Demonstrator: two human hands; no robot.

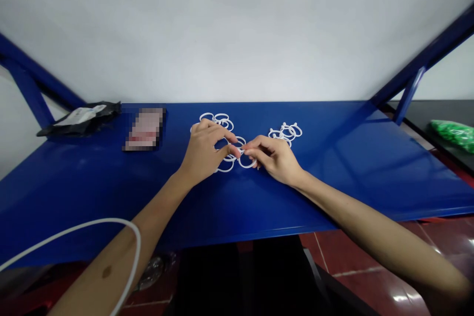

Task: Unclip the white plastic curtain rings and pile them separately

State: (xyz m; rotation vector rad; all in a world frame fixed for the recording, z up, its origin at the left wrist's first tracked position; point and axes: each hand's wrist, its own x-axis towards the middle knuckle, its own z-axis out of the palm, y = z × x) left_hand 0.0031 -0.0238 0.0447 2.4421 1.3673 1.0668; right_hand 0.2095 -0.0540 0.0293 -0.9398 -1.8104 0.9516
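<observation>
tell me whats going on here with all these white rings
A person works at a blue table with both bare hands meeting near its middle. The left hand and right hand pinch a small chain of white rings between their fingers. More rings lie behind: one pile past the left hand, another pile past the right. A black pouch lies far left.

Rings (226,167) ctr — table (351,177) front open

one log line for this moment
left hand pinches white plastic rings | right hand grips same rings | on blue metal table
</observation>
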